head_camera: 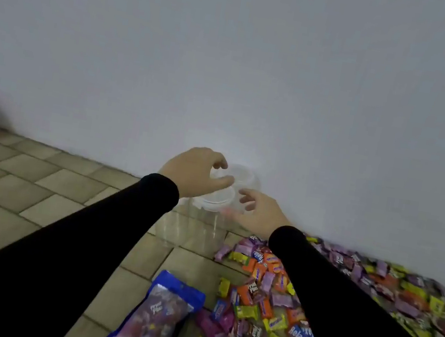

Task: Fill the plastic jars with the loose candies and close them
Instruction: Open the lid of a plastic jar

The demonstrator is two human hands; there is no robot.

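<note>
I'm closing left hand (194, 172) on lid (221, 178) of empty jar (198, 222); right hand (259, 212) released. Light, slick plastic; gripping rim's prob. safest.

Candies (267, 300): purple, orange, yellow wrappers. Bag (158, 324): blue. Jars (201, 223): clear. Sleeves (81, 239): black. Floor tiles (24, 180): beige. Wall (233, 53): white-grey.

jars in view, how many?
2, both clear, by the wall: near jar under the left hand, far jar behind it. More may be hidden.
</note>
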